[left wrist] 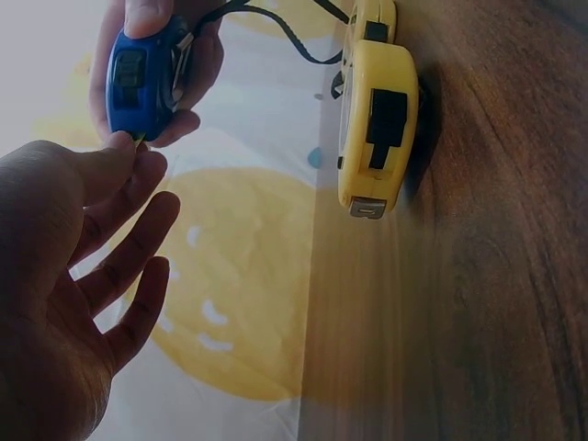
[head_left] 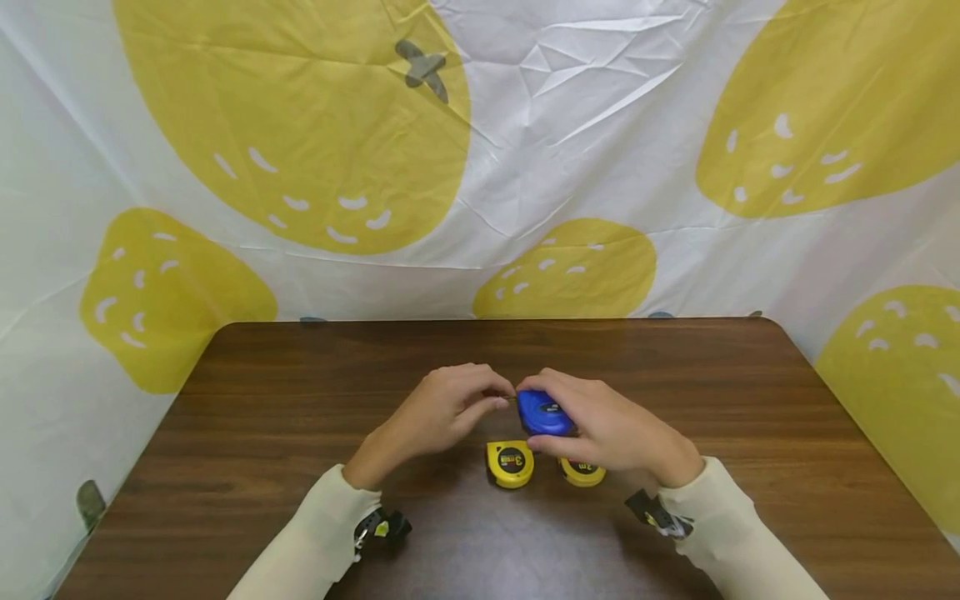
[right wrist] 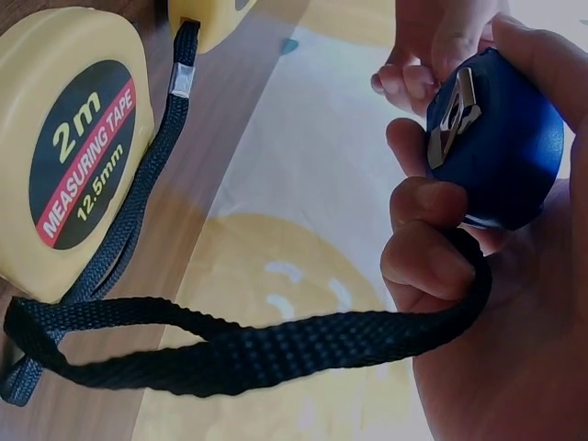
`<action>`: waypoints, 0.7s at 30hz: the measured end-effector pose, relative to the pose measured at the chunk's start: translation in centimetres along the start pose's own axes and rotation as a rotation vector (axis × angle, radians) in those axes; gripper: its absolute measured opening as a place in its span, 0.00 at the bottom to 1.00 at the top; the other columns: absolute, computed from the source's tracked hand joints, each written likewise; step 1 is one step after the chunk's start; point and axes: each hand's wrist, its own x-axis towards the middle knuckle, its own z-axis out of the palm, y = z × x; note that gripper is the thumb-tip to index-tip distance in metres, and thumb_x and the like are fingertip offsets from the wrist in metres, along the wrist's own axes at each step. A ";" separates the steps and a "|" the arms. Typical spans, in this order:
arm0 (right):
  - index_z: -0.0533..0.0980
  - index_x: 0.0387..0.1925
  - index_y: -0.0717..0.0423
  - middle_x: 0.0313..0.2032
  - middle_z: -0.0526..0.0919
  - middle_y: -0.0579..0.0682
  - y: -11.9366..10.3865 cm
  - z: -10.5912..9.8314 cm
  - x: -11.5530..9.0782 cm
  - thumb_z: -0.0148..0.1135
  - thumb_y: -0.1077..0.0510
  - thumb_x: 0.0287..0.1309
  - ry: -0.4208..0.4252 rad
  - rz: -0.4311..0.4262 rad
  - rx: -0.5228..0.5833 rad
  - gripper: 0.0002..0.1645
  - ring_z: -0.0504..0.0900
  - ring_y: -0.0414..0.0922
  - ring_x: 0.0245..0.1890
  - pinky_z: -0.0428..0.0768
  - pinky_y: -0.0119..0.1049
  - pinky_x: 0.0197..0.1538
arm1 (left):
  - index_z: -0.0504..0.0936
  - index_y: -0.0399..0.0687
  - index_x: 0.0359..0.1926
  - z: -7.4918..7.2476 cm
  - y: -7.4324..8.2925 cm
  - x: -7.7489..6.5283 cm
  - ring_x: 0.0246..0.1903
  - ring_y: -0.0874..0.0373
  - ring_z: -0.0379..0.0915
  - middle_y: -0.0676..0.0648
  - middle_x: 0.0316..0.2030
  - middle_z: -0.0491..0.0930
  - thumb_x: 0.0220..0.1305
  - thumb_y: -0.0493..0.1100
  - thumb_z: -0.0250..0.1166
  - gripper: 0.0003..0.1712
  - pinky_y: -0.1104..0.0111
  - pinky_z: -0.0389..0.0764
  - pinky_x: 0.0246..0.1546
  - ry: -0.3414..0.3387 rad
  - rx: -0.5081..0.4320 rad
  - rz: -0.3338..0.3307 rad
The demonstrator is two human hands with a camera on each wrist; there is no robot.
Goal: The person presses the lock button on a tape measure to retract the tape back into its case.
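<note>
Over the middle of the table, a blue tape measure (head_left: 542, 412) is held off the surface by my right hand (head_left: 622, 429), fingers and thumb round its case. My left hand (head_left: 448, 410) pinches the tape's end at the mouth of the case. In the left wrist view, a short bit of yellow tape (left wrist: 140, 140) shows between thumb and index finger; the other fingers are spread. A metal belt clip (right wrist: 455, 119) sits on the case's side, and a black wrist strap (right wrist: 276, 354) hangs in a loop from it.
Two yellow tape measures lie on the brown wooden table (head_left: 300, 400) just below the hands: one marked 3 m (head_left: 510, 467), and one marked 2 m (head_left: 583, 475) partly covered by my right hand. A white cloth with yellow fruit shapes (head_left: 570, 150) hangs behind the table.
</note>
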 end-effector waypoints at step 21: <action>0.73 0.68 0.53 0.51 0.82 0.42 0.0 0.5 0.1 0.77 0.49 0.71 0.016 0.002 -0.019 0.32 0.84 0.38 0.47 0.87 0.41 0.50 | 0.88 0.45 0.50 0.2 0.4 0.1 0.43 0.63 0.83 0.52 0.43 0.89 0.77 0.38 0.72 0.06 0.65 0.85 0.47 -0.006 0.001 -0.033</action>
